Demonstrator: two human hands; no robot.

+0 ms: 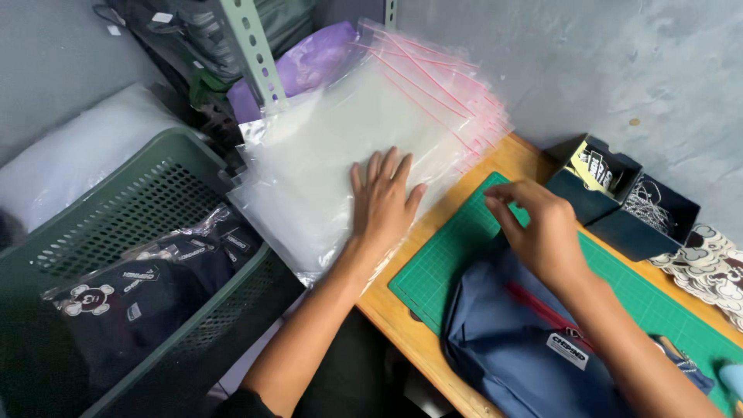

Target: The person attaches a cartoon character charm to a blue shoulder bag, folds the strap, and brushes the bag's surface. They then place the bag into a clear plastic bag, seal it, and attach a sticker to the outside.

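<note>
My left hand (pixel 383 200) lies flat, fingers spread, on a stack of clear zip-top plastic bags (pixel 333 147) with pink seal strips. My right hand (pixel 538 224) hovers over the far edge of a green cutting mat (pixel 457 248), fingers curled with thumb and forefinger pinched; I cannot see anything between them. Just below that hand lies a folded blue garment (pixel 503 340) with a red stripe and a small white label, resting on the mat.
A green plastic basket (pixel 116 209) at the left holds dark bagged clothes. The wooden table's edge (pixel 402 325) runs diagonally. Dark open boxes (pixel 619 201) with tags and a pile of printed stickers (pixel 708 267) sit at the right. A metal shelf post (pixel 251 50) stands behind.
</note>
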